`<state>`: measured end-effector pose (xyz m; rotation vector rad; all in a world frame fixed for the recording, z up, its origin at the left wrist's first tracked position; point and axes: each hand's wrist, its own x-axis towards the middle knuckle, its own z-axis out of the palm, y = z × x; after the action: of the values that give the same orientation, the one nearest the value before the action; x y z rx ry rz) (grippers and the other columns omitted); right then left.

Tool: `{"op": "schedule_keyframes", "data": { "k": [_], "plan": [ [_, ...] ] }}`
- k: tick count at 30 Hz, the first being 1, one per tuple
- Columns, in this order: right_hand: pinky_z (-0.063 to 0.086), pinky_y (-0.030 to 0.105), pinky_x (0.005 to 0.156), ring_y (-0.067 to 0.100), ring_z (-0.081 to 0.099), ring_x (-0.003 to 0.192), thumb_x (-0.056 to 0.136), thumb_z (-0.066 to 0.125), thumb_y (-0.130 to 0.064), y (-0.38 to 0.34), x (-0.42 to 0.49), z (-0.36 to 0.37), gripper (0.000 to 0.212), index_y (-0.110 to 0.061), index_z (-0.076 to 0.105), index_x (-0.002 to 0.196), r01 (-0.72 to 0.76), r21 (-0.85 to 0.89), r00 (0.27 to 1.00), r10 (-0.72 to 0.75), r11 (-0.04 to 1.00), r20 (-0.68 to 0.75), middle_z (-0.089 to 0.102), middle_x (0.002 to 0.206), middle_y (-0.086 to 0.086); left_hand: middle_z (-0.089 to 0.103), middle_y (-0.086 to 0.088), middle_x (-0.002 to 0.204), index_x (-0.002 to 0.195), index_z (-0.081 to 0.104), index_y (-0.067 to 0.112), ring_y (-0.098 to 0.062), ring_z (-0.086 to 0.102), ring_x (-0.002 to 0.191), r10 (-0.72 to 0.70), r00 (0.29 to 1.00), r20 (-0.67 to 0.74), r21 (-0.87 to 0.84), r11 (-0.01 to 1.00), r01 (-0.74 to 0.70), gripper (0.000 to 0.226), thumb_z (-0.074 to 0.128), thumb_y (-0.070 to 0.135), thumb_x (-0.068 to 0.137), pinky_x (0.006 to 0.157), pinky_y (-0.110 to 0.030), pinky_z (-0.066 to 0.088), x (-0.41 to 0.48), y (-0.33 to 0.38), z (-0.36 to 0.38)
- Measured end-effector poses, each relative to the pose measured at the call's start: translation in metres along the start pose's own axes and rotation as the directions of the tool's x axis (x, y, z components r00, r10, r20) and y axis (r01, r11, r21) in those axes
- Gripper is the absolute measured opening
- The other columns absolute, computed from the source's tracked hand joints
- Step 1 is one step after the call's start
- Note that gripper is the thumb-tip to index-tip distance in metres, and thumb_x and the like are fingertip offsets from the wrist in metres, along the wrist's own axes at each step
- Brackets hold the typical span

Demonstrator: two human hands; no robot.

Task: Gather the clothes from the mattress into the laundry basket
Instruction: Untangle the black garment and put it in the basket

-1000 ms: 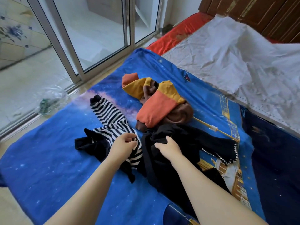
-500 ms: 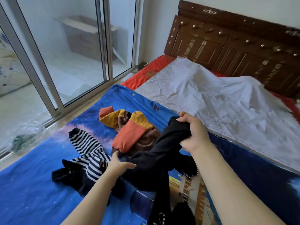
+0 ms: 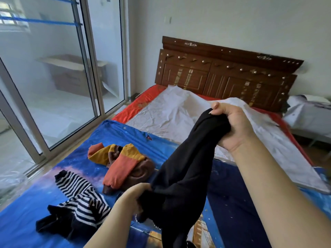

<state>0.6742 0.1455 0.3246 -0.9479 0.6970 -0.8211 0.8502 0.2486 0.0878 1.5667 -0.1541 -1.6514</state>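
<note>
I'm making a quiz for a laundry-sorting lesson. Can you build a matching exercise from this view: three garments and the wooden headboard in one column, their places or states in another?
1. black garment
2. striped top
3. orange and yellow garment
4. wooden headboard

A. crumpled between the other two garments
B. against the far wall
C. held up by both hands
D. on the blue sheet, nearest the glass door

Pairs: 1-C, 2-D, 3-A, 4-B

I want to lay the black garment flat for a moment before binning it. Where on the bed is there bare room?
Bare patches: the white sheet below the headboard, and the dark blue cover under the right hand. Crowded: the window side, with the orange-and-yellow garment and striped top by the left hand holding the black garment.
</note>
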Motion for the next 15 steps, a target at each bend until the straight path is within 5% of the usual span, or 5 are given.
{"op": "schedule_keyframes", "data": {
  "k": [3,5,8,10,15],
  "plan": [
    [0.045,0.027,0.062,0.018,0.054,0.065,0.071,0.051,0.000,0.000,0.009,-0.015,0.028,-0.015,0.066,0.052,-0.006,-0.501,0.993,-0.055,0.866,-0.109,0.058,0.064,0.001,0.056,-0.008,0.054,0.068,0.050,0.013,-0.022,0.056,0.051,0.217,0.970,-0.109,-0.108,0.967,-0.229,0.025,0.036,0.001,0.084,0.054,-0.028,0.046,-0.036,0.040,0.010],
    [0.044,0.023,0.059,0.017,0.056,0.073,0.073,0.059,-0.004,0.008,0.018,-0.025,0.019,-0.014,0.070,0.062,-0.029,-0.865,0.995,-0.069,0.501,-0.073,0.063,0.072,0.001,0.049,-0.010,0.066,0.065,0.045,0.015,-0.023,0.051,0.060,0.392,0.897,-0.207,-0.147,0.894,-0.424,0.029,0.033,-0.007,0.081,0.058,-0.031,0.043,-0.062,0.073,0.007],
    [0.049,0.021,0.051,0.025,0.063,0.075,0.071,0.067,-0.018,0.038,0.030,-0.031,0.016,-0.007,0.067,0.083,-0.095,-0.993,0.977,0.185,-0.064,-0.106,0.064,0.082,0.011,0.051,-0.014,0.068,0.059,0.046,0.014,-0.030,0.056,0.061,0.585,0.802,-0.117,-0.231,0.770,-0.595,0.020,0.034,-0.002,0.058,0.062,-0.032,0.050,-0.108,0.111,0.008],
    [0.061,0.034,0.066,0.032,0.070,0.075,0.074,0.065,-0.016,0.053,0.031,-0.023,0.034,-0.006,0.065,0.106,-0.130,-0.990,0.950,0.278,-0.052,-0.140,0.068,0.097,0.017,0.055,-0.013,0.065,0.056,0.045,0.013,-0.031,0.059,0.061,0.670,0.739,-0.068,-0.288,0.696,-0.657,0.011,0.038,0.006,0.052,0.065,-0.034,0.053,-0.148,0.131,0.011],
    [0.054,0.027,0.057,0.025,0.065,0.071,0.080,0.073,-0.005,0.052,0.019,0.021,0.095,-0.031,0.014,0.150,0.118,-0.862,0.937,0.232,0.493,0.260,0.058,0.111,0.000,0.046,-0.006,0.064,0.052,0.049,0.014,-0.022,0.052,0.056,0.821,0.569,0.057,-0.246,0.563,-0.789,0.008,0.047,0.008,0.049,0.057,-0.022,0.048,-0.247,0.170,0.016]
  ]
}}
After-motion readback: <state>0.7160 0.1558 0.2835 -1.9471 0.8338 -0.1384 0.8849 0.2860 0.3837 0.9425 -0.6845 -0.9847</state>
